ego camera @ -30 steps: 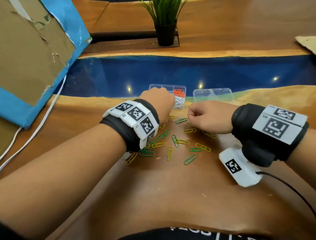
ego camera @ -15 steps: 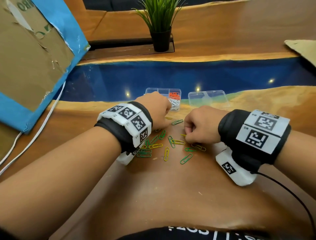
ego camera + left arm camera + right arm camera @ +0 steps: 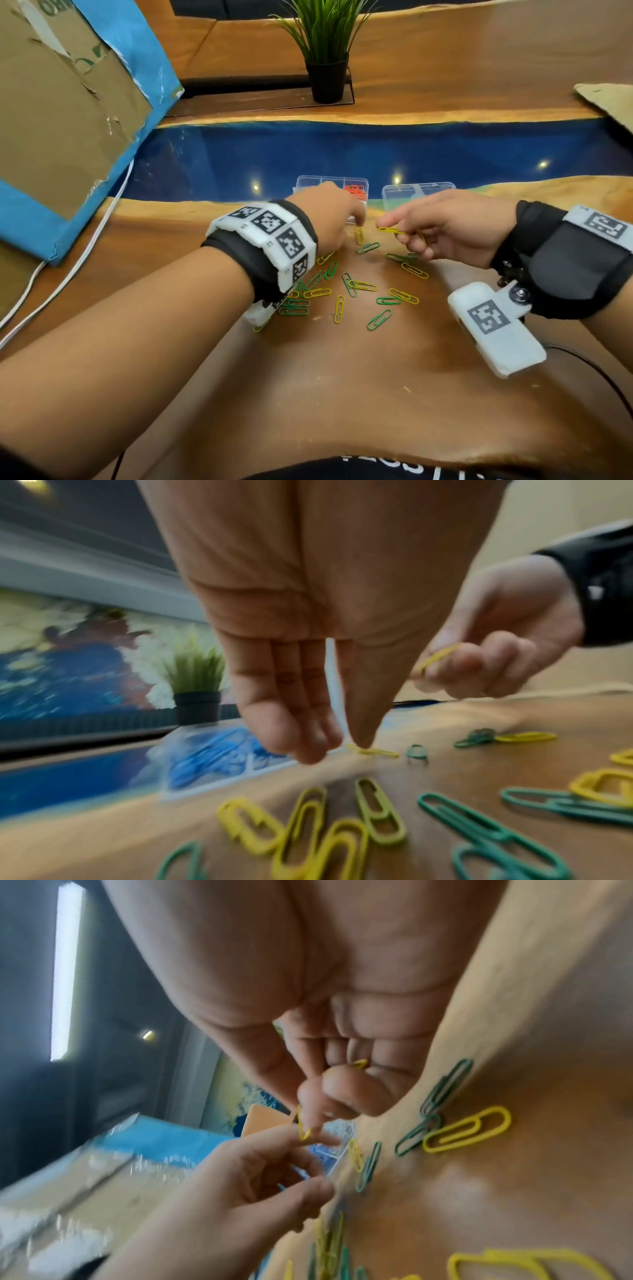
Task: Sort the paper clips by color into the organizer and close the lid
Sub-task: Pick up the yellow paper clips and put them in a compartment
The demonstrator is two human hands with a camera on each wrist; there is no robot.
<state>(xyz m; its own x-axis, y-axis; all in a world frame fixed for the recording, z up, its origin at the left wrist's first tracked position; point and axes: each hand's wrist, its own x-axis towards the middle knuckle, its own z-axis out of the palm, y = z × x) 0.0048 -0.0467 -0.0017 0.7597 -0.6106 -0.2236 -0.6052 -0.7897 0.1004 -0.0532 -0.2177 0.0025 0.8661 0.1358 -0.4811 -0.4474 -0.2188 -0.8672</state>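
Note:
Yellow and green paper clips (image 3: 349,287) lie scattered on the wooden table between my hands. The clear organizer (image 3: 308,181) stands behind them, with red clips (image 3: 354,191) and blue clips (image 3: 205,756) in its compartments. Its open lid (image 3: 418,193) lies flat to the right. My right hand (image 3: 385,226) is raised off the table and pinches a yellow clip (image 3: 303,1123) between thumb and forefinger. More yellow shows inside its curled fingers. My left hand (image 3: 342,746) points down at the organizer's front edge, holding nothing, fingertips just over a yellow clip (image 3: 373,752) on the wood.
A potted plant (image 3: 327,78) stands at the back on a raised ledge. A cardboard panel with blue edging (image 3: 61,113) leans at the left, with a white cable (image 3: 85,240) below it. A blue resin strip (image 3: 308,150) runs across the table behind the organizer.
My right hand was a fist down on the clips and has risen with a yellow clip pinched. My left hand has moved from the pile toward the organizer's front edge.

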